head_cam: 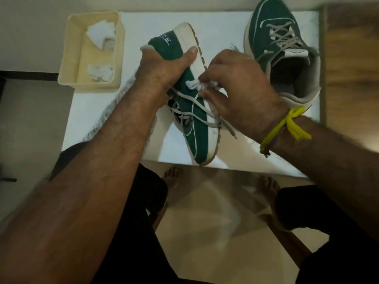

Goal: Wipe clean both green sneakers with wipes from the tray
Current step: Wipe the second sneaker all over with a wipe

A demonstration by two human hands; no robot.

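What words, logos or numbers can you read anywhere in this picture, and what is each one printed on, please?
White print on the heel of the held sneaker: too blurred to read.
Mark on the tongue label of the other sneaker: too small to read.
Tray, wipe and table: no text visible.

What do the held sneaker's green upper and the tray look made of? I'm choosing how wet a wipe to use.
The held sneaker: its green upper looks like suede or a similar napped fabric, matte and slightly fuzzy, with no shine; the pale sole band looks like smooth rubber. The tray looks like cream moulded plastic, with thin rigid walls and a faintly textured surface. Neither can be confirmed from looks alone.
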